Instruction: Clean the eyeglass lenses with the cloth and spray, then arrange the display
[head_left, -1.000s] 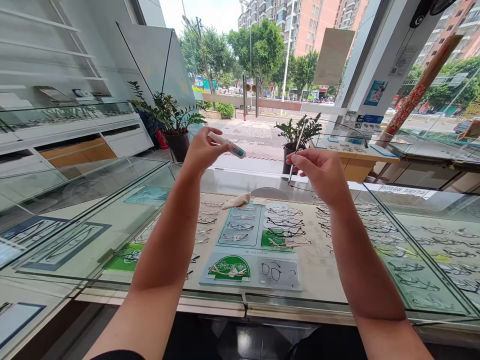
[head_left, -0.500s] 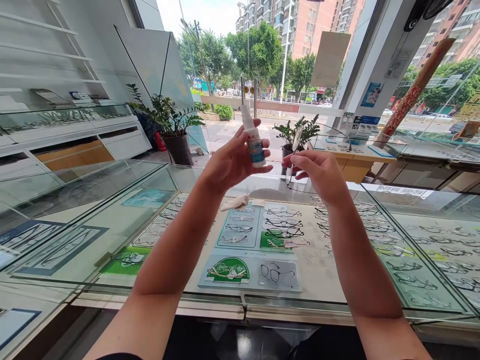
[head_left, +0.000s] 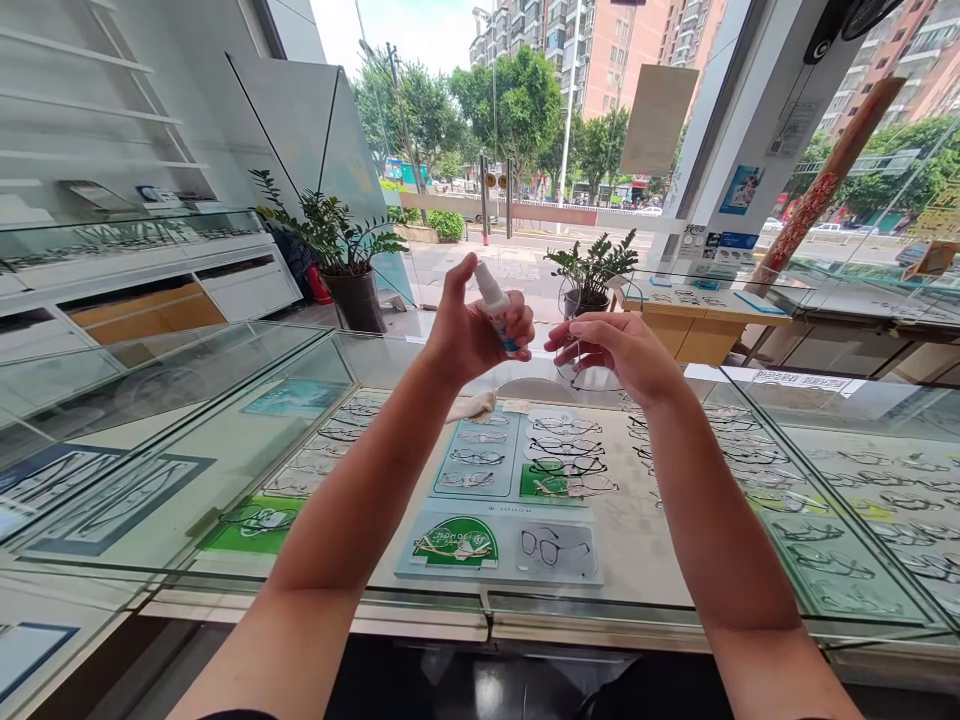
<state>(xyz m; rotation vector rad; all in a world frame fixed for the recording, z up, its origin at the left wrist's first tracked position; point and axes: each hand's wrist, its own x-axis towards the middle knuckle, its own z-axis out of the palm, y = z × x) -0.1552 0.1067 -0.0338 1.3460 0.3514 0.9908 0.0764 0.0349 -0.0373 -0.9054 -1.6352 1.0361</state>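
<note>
My left hand (head_left: 480,325) is wrapped round a small white spray bottle (head_left: 491,288) with a blue label, its thumb raised beside the nozzle. The bottle leans with its top to the left. To its right, my right hand (head_left: 611,348) pinches a pair of thin-rimmed eyeglasses (head_left: 574,385), one lens hanging below the fingers. Part of the frame is hidden behind that hand. Both hands are above the glass display counter (head_left: 480,590). A pale cloth (head_left: 474,406) lies on the glass below the left hand.
Rows of eyeglass frames (head_left: 568,445) lie inside the counter under glass. Potted plants (head_left: 356,265) stand beyond it at left and middle. A wooden desk (head_left: 701,330) is at back right, and glass doors (head_left: 495,195) face the street.
My left hand has lowered and tightened round the bottle, now tilted, with the thumb moved up near its top. The eyeglasses have turned in my right hand, so a lens shows lower.
</note>
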